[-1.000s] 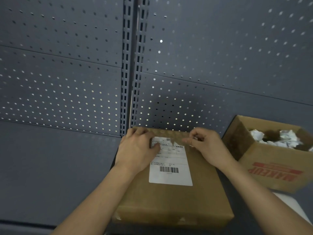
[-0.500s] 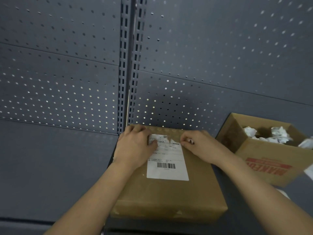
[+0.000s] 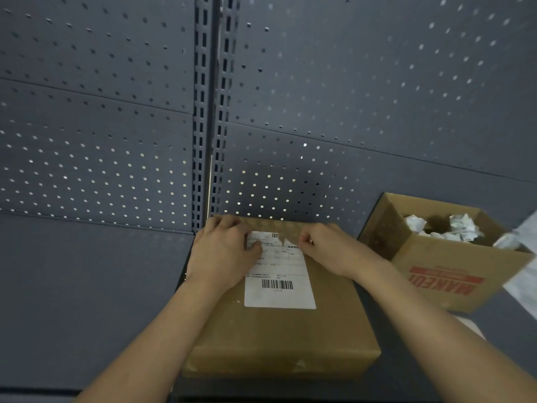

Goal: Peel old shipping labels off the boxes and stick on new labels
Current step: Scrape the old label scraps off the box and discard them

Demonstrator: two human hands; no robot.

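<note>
A closed brown cardboard box (image 3: 279, 338) lies on the grey shelf before me. A white shipping label (image 3: 280, 292) with a barcode is stuck on its top; the label's far edge is torn. My left hand (image 3: 223, 251) rests flat on the box's far left part, with its thumb pressing the label's upper left. My right hand (image 3: 328, 248) pinches the torn upper right corner of the label between thumb and fingertips.
An open cardboard box (image 3: 436, 271) with red print stands to the right, holding several crumpled white papers (image 3: 462, 228). A grey pegboard wall (image 3: 116, 141) rises right behind the box. A white sheet (image 3: 523, 274) shows at the far right edge.
The view has shifted slightly; both hands stay on the label's far edge. My right hand's fingertips have crept a little leftward along the torn edge.
</note>
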